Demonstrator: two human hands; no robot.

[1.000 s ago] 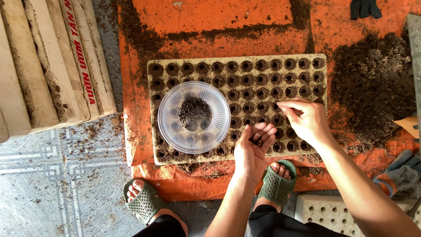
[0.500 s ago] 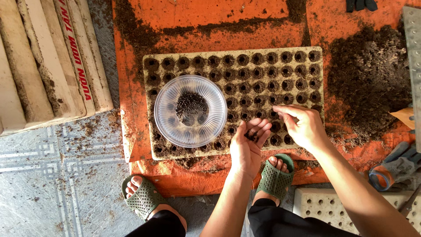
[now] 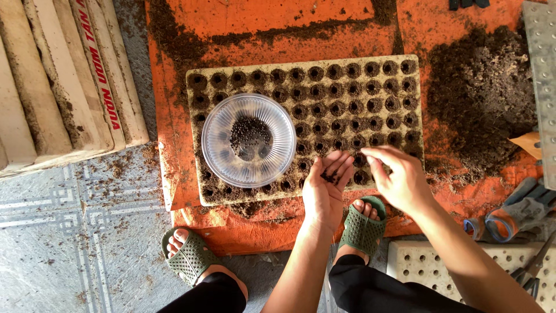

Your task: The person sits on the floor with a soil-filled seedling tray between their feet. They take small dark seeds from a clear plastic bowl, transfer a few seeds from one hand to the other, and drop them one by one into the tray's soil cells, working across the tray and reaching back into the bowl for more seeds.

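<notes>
A: Nearest, two green sandals (image 3: 191,255) on the tiled floor, knees over them. Hands?

B: Left hand (image 3: 325,188) lies palm up, cupping a few dark seeds (image 3: 330,177) at the tray's near edge. Right hand (image 3: 399,177) has fingertips pinched, narrow; cannot tell if a seed sits between them.

A: Step?

B: Sowing, likely: seed by seed into the soil-filled tray (image 3: 359,101). Next calls for a steady pinch over one cell.

A: Farther?

B: Clear bowl (image 3: 249,140) of seeds on the tray's left, loose soil (image 3: 480,93) far right.
</notes>
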